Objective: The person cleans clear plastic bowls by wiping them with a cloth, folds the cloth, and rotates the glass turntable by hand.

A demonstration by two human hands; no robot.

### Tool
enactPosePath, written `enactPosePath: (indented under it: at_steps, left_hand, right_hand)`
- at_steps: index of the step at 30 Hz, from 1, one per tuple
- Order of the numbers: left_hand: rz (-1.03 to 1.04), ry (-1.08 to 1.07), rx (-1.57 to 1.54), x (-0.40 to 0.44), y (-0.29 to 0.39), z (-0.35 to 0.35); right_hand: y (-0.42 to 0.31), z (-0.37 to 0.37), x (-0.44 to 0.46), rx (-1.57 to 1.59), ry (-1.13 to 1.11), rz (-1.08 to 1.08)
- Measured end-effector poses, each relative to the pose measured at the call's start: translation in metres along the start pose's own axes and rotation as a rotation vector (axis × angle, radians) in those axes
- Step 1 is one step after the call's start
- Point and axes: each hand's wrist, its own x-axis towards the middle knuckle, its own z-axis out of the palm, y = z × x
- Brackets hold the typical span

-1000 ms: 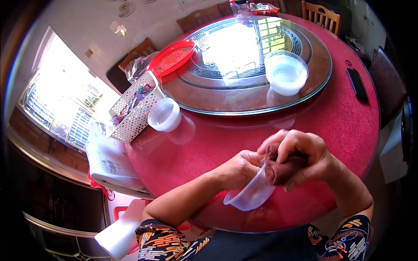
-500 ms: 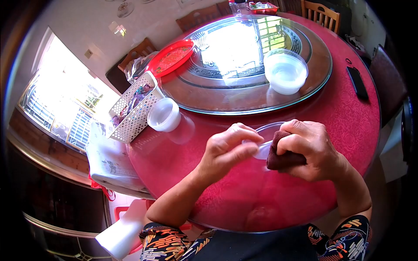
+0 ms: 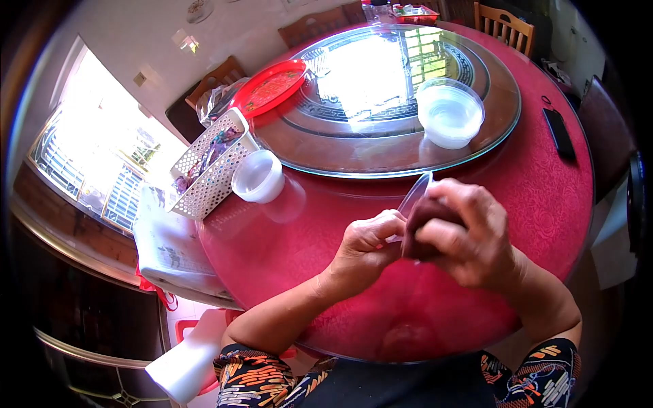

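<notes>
A clear plastic bowl (image 3: 413,196) is tilted up above the red table, partly hidden behind my hands and the cloth. My left hand (image 3: 367,248) pinches its lower left side. In my right hand (image 3: 471,234) is a dark brown cloth (image 3: 425,228), pressed against the bowl, with the fingers curled round it and slightly blurred. To the left, a whitish plastic bowl (image 3: 258,177) rests on the table beside a white perforated basket (image 3: 216,175) with purple and dark items in it. More clear bowls, stacked (image 3: 450,115), sit on the glass turntable.
The round red table (image 3: 272,238) carries the glass turntable (image 3: 381,160). A red tray (image 3: 270,88) overlaps its left edge. A black phone (image 3: 558,133) lies at the right. Wooden chairs (image 3: 503,28) stand behind, and a white roll (image 3: 187,360) is at the lower left.
The bowl has gone from low in my hands to raised and turned on edge. My left hand let go, opened, then took hold again. The cloth stayed in my right hand.
</notes>
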Motion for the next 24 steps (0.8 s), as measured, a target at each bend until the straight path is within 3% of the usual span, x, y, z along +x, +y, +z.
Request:
enactPosePath:
  at_steps: [4, 7, 10, 11, 14, 16, 18, 20, 22, 24]
  left_hand:
    - [-0.066, -0.021, -0.050, -0.005, -0.002, 0.004]
    - [-0.075, 0.000, -0.142, -0.006, -0.009, 0.012]
    - [-0.118, -0.012, -0.294, -0.007, -0.020, 0.014]
    - [-0.170, 0.005, -0.361, -0.007, -0.015, 0.018]
    - [-0.217, 0.046, -0.447, -0.006, -0.011, 0.020]
    - [-0.236, 0.074, -0.524, -0.006, -0.012, 0.017]
    - [-0.288, 0.087, -0.526, -0.006, -0.007, 0.011]
    - [-0.229, 0.105, -0.514, -0.006, -0.014, 0.010]
    - [-0.336, 0.137, -0.494, -0.007, -0.015, 0.009]
    - [-0.315, 0.095, -0.496, -0.003, -0.009, 0.009]
  right_hand:
    - [0.024, -0.004, -0.004, 0.256, 0.101, 0.296]
    - [0.022, -0.025, 0.003, 0.743, -0.045, 1.021]
    - [0.025, -0.005, -0.013, 0.506, 0.049, 0.629]
    - [0.026, -0.002, -0.013, 0.349, 0.044, 0.405]
    - [0.013, 0.001, -0.008, 0.122, 0.058, 0.170]
    - [0.004, 0.003, -0.010, 0.015, -0.052, 0.003]
    - [-0.006, 0.012, -0.016, -0.127, -0.039, -0.073]
    - [-0.004, 0.011, -0.009, -0.039, -0.004, 0.051]
    - [0.010, 0.010, -0.010, -0.019, 0.050, 0.172]
    - [0.027, 0.009, -0.015, 0.212, 0.081, 0.350]
